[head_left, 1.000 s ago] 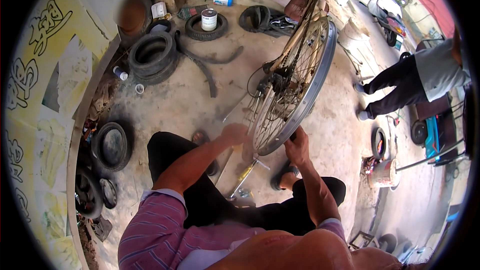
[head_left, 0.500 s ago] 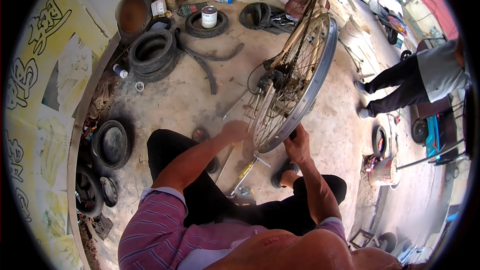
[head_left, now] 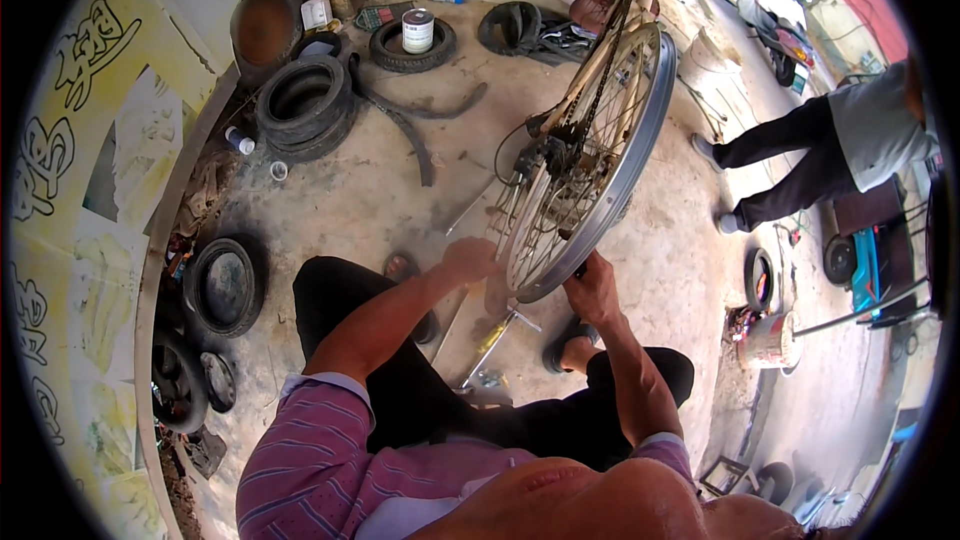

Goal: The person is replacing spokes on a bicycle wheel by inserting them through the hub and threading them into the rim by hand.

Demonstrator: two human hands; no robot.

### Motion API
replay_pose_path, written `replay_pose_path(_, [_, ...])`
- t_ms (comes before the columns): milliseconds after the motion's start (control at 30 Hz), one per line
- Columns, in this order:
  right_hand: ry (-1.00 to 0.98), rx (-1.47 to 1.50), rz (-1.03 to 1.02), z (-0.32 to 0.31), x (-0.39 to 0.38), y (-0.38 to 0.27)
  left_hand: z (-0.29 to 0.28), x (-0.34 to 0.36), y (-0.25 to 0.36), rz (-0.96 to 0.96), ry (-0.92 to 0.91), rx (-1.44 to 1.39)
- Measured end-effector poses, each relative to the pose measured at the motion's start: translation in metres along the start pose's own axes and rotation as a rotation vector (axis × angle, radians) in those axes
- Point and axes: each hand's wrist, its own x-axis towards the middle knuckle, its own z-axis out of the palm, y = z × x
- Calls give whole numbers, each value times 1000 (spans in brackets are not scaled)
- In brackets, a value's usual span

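Observation:
Before me a bicycle wheel [head_left: 655,130] without a tyre stands tilted in its frame, bare grey rim outward. Chain, sprockets and a dark derailleur [head_left: 547,162] sit on its left side. My right hand [head_left: 593,292] is closed at the lower right edge of the rim, with a small dark piece by its fingertips that I cannot make out. My left hand [head_left: 470,260] is at the lower left of the wheel, its fingers smeared and partly hidden. On the ground below the wheel lie a T-shaped metal tool [head_left: 524,318] and a yellow-handled tool [head_left: 491,338].
Stacked tyres [head_left: 305,105], a cut strip of rubber [head_left: 415,140] and a tin [head_left: 418,32] on a tyre lie far left. Another tyre [head_left: 224,285] is nearer. At right, a person [head_left: 850,135] stands near a bucket [head_left: 768,342] and a parked scooter [head_left: 775,30].
My right hand has shifted very slightly to the left along the rim. My left hand has barely moved. The person at right has changed stance, one foot higher in the picture.

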Motion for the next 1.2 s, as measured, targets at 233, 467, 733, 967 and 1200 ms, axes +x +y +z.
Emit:
replay_pose_path(233, [-125, -114, 30, 1, 0, 3, -8, -1, 5, -57, -118, -2])
replay_pose_path(467, [-62, -135, 17, -2, 2, 0, -3, 1, 0, -31, -90, 16])
replay_pose_path(733, [11, -92, 71, -1, 2, 2, -5, 1, 3, -31, -77, 14])
replay_pose_path(967, [33, -54, 94, -5, 1, -7, -3, -1, 4, -25, -38, -2])
replay_pose_path(1200, [2, -91, 94, -13, 6, -2, -83, 42, -13, -205, -45, -780])
